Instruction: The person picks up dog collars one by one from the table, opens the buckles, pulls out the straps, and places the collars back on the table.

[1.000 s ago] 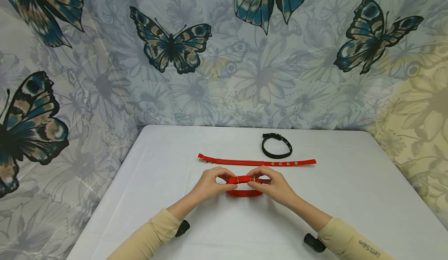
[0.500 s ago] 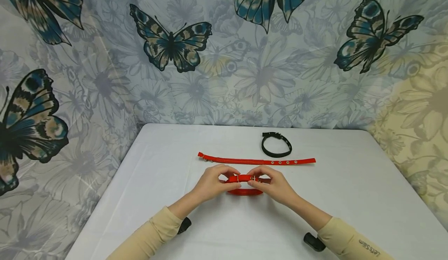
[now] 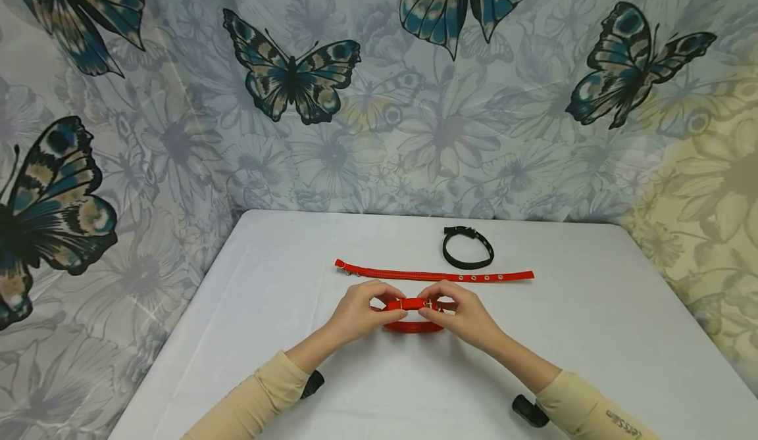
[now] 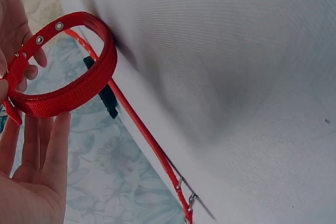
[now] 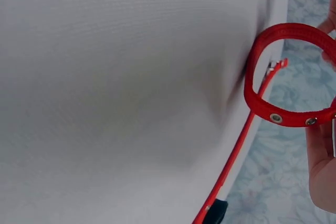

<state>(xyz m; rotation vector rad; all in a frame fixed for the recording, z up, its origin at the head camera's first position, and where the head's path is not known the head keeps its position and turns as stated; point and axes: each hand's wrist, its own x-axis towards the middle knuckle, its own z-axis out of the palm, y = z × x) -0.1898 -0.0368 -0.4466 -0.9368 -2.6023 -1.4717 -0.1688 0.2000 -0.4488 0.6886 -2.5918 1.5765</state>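
A red collar (image 3: 413, 327) is bent into a ring, its metal buckle and eyelets near the side held up by both hands. My left hand (image 3: 362, 310) pinches the strap left of the buckle, thumb below and fingers above. On the other side my right hand (image 3: 468, 313) pinches it at the buckle. In the left wrist view the ring (image 4: 79, 95) is tilted, and its eyelets show near the right hand (image 4: 17, 30). Two eyelets also show on the collar (image 5: 257, 66) in the right wrist view, where the buckle itself is out of frame.
Behind the hands a second red collar (image 3: 408, 274) lies stretched out on the white table (image 3: 237, 321). Farther back lies a black collar (image 3: 468, 264) fastened in a ring. A curtain with butterflies (image 3: 290, 78) hangs behind the table.
My left hand has shifted slightly to the right along the strap, closer to the right hand. The right hand and the collars on the table stay about where they were.
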